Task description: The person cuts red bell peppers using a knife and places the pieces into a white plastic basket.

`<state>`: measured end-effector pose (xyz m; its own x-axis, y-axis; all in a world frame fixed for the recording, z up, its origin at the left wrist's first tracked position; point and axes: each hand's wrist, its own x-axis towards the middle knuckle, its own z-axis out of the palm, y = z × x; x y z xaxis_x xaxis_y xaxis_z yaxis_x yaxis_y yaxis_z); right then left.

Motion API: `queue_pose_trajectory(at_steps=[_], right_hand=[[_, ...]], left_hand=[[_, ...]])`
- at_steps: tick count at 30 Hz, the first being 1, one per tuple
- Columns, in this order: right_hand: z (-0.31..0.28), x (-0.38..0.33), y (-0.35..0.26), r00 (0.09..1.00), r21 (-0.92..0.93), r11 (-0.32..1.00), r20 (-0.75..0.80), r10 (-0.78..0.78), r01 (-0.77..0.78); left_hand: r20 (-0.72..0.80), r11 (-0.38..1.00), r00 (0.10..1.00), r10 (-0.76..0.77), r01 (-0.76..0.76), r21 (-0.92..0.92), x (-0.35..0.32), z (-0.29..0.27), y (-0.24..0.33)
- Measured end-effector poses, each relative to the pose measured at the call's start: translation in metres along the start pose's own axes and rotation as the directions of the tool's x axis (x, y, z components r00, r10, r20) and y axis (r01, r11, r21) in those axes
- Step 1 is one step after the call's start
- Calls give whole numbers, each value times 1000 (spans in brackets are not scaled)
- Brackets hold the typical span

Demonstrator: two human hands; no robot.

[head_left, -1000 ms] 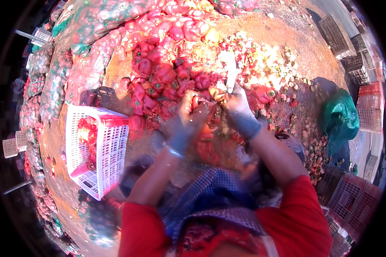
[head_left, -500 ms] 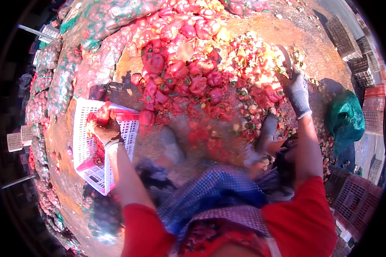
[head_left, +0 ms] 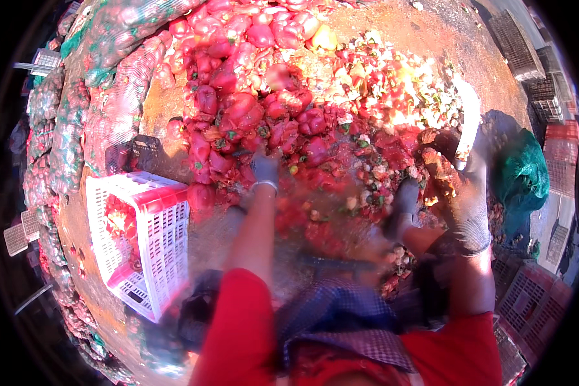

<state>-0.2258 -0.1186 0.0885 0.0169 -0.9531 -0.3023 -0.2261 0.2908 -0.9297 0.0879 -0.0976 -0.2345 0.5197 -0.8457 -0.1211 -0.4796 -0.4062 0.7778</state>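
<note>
My left hand (head_left: 264, 168), in a grey glove, reaches down to the near side of a heap of red peppers (head_left: 241, 112). Its fingers look spread at the peppers, somewhat blurred, with nothing visibly held. On the right, my right hand (head_left: 464, 204) wears a stained, pale glove and is closed round a knife (head_left: 469, 122), whose broad blade shines white in the sun. Under and beside that hand lie pepper cores and scraps (head_left: 392, 83). To the left, a white plastic crate (head_left: 162, 241) with red bands leans tilted, red pepper pieces (head_left: 120, 217) inside it.
Full mesh sacks (head_left: 119, 106) line the left side. A green net bundle (head_left: 524, 168) lies at the right, with stacked crates (head_left: 514, 48) beyond it. My boots (head_left: 403, 202) stand among wet pepper scraps. A yellow pepper (head_left: 324, 38) sits at the heap's far edge.
My left hand has left the crate, where it was with red pepper pieces, and moved right to the heap. My right hand has come nearer, turning the knife so its blade catches the light.
</note>
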Motion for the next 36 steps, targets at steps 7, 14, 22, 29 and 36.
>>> queue_pose_trajectory(at_steps=[7,14,22,29,36], right_hand=[[15,-3,-17,995,-62,998,-97,5,-11],[-5,-7,-7,991,185,982,-134,-25,50],[-42,7,-11,968,337,941,-245,53,34],[-47,-9,-24,953,371,926,-299,46,72],[-47,-25,-17,919,343,930,-394,18,129]], left_hand=[[273,779,915,-296,397,-485,14,26,-42],[504,502,836,-219,539,-676,-40,-10,44],[448,872,887,-114,306,-383,-79,14,36],[465,929,857,222,-41,-369,-114,72,105],[224,933,928,299,-333,136,-14,61,55]])
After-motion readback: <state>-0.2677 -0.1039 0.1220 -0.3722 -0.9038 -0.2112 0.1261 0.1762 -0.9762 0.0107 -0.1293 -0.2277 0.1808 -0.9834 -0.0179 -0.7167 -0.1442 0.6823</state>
